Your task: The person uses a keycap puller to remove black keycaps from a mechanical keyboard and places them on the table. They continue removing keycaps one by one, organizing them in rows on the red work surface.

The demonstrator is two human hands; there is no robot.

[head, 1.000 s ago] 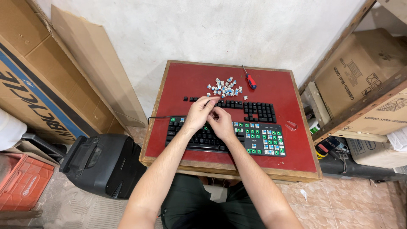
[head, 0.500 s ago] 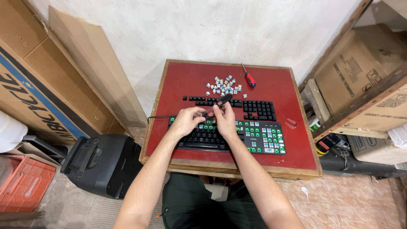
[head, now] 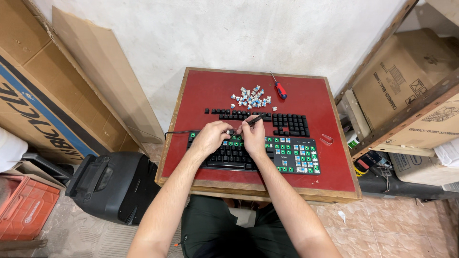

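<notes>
A black keyboard (head: 287, 157) with many keycaps removed, showing green and blue switches, lies on a red-topped wooden table (head: 210, 91). My left hand (head: 210, 138) rests on the keyboard's upper left part, fingers curled over the keys. My right hand (head: 252, 137) sits beside it and holds a thin black tool (head: 256, 119) angled up to the right. Rows of loose black keycaps (head: 287, 123) lie behind the keyboard. A pile of small blue-white switches (head: 251, 97) lies further back.
A red-handled screwdriver (head: 278, 88) lies beside the switch pile, and a small red piece (head: 326, 139) near the table's right edge. Cardboard boxes stand left (head: 43, 95) and right (head: 406, 81). A black case (head: 107, 184) and a red crate (head: 21, 212) sit on the floor at left.
My left hand has come back from the loose keycaps to the keyboard's upper left. My right hand has shifted slightly forward, still with the tool.
</notes>
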